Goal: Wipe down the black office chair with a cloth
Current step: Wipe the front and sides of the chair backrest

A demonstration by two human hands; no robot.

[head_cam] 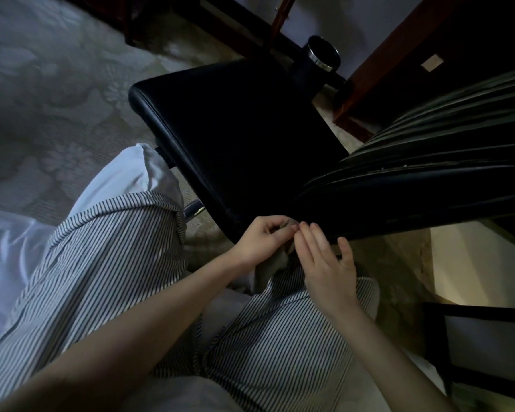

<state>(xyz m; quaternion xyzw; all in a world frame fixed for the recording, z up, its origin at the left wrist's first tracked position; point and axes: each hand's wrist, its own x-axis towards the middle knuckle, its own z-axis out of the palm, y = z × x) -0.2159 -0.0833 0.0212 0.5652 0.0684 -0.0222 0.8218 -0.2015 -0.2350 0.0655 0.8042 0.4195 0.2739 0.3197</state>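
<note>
The black office chair (pixel 238 129) stands in front of me, its flat seat in the middle and its ribbed backrest (pixel 422 176) reaching to the right. My left hand (pixel 262 239) grips a small grey cloth (pixel 275 263) just below the seat's near corner; part of the cloth hangs down between my hands. My right hand (pixel 324 260) is beside it with fingers straight, its fingertips touching the cloth and the backrest's lower edge.
Patterned carpet (pixel 57 93) covers the floor on the left. A dark cylindrical bin (pixel 323 53) and wooden furniture (pixel 399 55) stand behind the chair. A black frame (pixel 458 346) is at lower right. My striped trousers (pixel 107 269) fill the foreground.
</note>
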